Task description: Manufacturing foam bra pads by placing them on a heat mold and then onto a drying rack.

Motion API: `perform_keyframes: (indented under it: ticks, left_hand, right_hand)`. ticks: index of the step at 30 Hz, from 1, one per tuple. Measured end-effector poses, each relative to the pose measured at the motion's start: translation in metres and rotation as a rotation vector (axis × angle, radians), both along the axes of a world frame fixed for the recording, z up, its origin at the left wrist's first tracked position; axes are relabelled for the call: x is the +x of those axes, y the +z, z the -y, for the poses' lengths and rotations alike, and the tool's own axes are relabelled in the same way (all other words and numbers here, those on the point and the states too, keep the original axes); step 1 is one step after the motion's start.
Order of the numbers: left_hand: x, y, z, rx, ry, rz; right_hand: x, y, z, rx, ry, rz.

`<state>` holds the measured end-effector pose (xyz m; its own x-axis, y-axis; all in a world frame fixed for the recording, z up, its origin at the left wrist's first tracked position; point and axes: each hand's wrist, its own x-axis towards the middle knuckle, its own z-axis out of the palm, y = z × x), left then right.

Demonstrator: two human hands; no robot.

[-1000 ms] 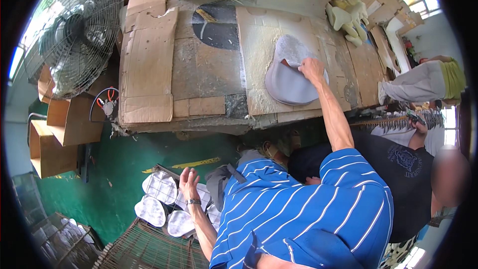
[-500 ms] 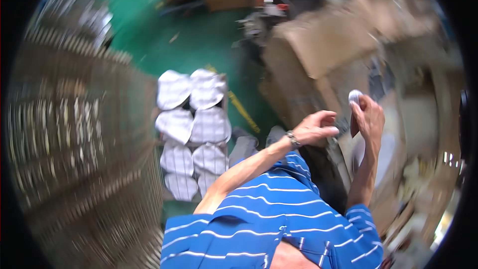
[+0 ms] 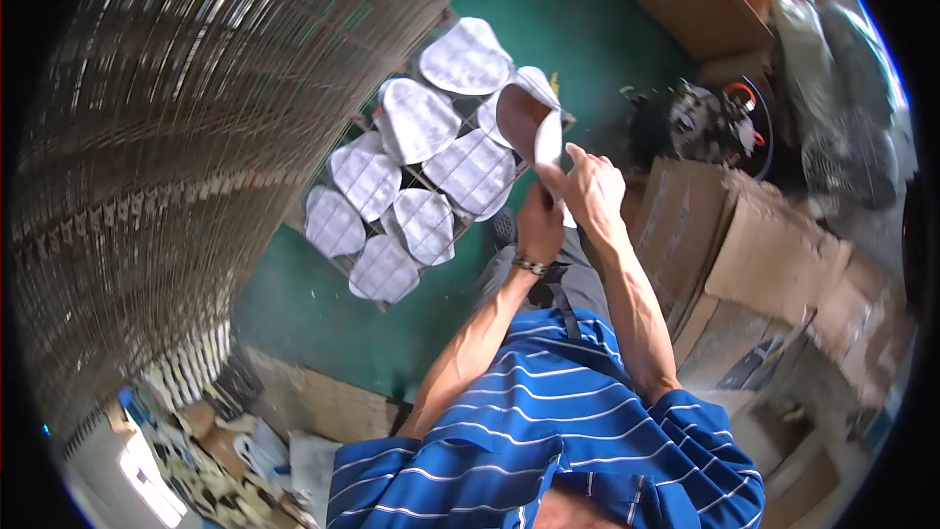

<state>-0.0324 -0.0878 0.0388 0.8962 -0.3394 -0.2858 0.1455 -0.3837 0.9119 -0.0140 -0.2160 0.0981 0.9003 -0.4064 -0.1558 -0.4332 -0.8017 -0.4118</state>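
**Both hands grip a curved white piece above a rack of white pieces**

Just right of the frame's centre, both forearms rise from the blue striped shirt [image 3: 548,441] at the bottom and meet at a curved white piece [image 3: 540,127] with a brownish inner face. The right hand [image 3: 590,191] sits uppermost, its arm nearly straight and angled up and to the left, fingers curled closed around the piece's lower edge with the thumb pressed on top. The left hand [image 3: 540,225] lies just below and to the left of it, wrist bent and wearing a beaded bracelet [image 3: 530,264]; its fingers are closed on the same piece from beneath.

The piece is held up, just right of a wire rack [image 3: 397,299] in the upper middle, on which flat white rounded pieces [image 3: 416,122] lie side by side over the green floor [image 3: 313,313]. A large wire mesh cage [image 3: 166,137] fills the left. Cardboard boxes [image 3: 764,255] stack at the right.
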Motion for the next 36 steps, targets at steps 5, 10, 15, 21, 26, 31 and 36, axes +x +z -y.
perform_keyframes:
  ticks: [5,10,15,21,26,31,36]
  left_hand:
    - [0.057,-0.055,-0.054,-0.381,0.508,-0.705]
    - [0.085,-0.133,-0.151,-0.742,0.796,-0.733]
    - [0.124,-0.216,-0.241,-0.944,0.976,-0.632]
    - [0.177,-0.328,-0.341,-1.078,1.059,-0.461]
    - [0.173,-0.450,-0.431,-0.994,1.396,-0.507]
    - [0.159,-0.508,-0.435,-0.605,1.618,-0.614]
    - [0.096,-0.491,-0.394,-0.113,1.082,-0.768]
  right_hand:
    - [0.072,-0.060,-0.016,0.110,0.204,-0.188]
    - [0.060,-0.102,-0.025,0.259,0.270,-0.048]
    - [-0.002,-0.173,-0.012,0.324,0.089,-0.369]
    - [-0.054,-0.242,-0.003,0.267,0.062,-0.394]
    - [-0.066,-0.287,-0.019,0.301,0.091,-0.484]
    - [-0.098,-0.295,-0.018,0.247,0.026,-0.482]
    - [-0.132,-0.256,-0.023,0.227,-0.087,-0.447]
